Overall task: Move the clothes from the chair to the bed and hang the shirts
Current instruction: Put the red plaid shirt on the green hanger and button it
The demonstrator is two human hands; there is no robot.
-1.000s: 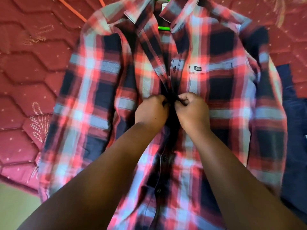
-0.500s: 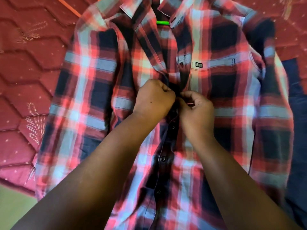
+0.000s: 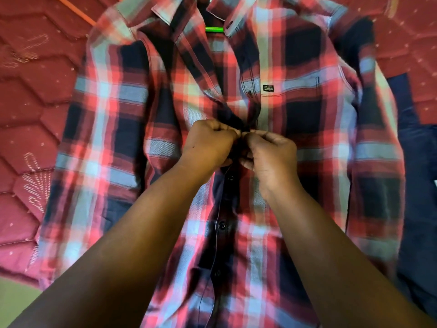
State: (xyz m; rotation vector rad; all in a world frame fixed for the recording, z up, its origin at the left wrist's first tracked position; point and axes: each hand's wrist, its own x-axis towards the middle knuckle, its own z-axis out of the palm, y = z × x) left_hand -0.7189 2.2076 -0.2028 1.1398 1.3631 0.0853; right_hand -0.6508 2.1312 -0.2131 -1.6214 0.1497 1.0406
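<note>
Maroon quilted bed (image 3: 35, 95) carries a red-navy plaid shirt (image 3: 307, 143) on a green hanger (image 3: 214, 29); left hand (image 3: 208, 143) and right hand (image 3: 272, 152) pinch its placket at centre, navy cloth (image 3: 418, 185) at three o'clock.

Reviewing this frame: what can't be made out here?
- Green hanger: head view, only a short bar shows; the plaid shirt covers the rest.
- Button being fastened: hidden under the left hand and right hand.
- Pocket label: text too small.
- Dark garment: cut off at the right edge.
</note>
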